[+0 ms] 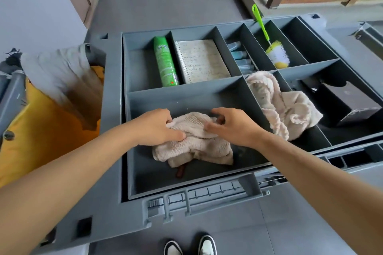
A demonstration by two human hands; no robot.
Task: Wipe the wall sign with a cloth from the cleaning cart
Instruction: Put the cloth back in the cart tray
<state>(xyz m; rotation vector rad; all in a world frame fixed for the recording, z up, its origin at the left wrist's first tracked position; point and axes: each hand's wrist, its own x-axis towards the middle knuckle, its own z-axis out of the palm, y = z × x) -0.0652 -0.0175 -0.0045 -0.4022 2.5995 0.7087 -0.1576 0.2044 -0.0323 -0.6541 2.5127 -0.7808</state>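
I am looking down from a head camera at the top tray of a grey cleaning cart (112, 109), which is split into open compartments. Both of my bare forearms reach in from the bottom of the view and meet in the big front compartment nearest me. There a crumpled beige cloth (199, 147) lies on the compartment floor. My left hand (157, 128) rests on the cloth's left side with the fingers curled over and gripping a fold of it. My right hand (234, 126) sits on the cloth's upper right edge, thumb pressed onto the fabric and fingers bent and slightly spread (whether they truly pinch the fabric I cannot tell).

A second beige towel (286, 107) is draped over the divider just to the right, spilling across two compartments. Behind, in the back row, a green spray can (165, 62) lies on its side, next to a spiral notebook (202, 61) lying flat. Further right are some small blue packets (240, 58), then a brush (276, 54) with a bright green handle and white and yellow bristles. A dark box (346, 103) sits in the far right compartment.

A yellow bag (41, 130) hangs at the cart's left end with a grey rag (56, 68) over its rim. The toes of my shoes (190, 246) show on the grey floor below
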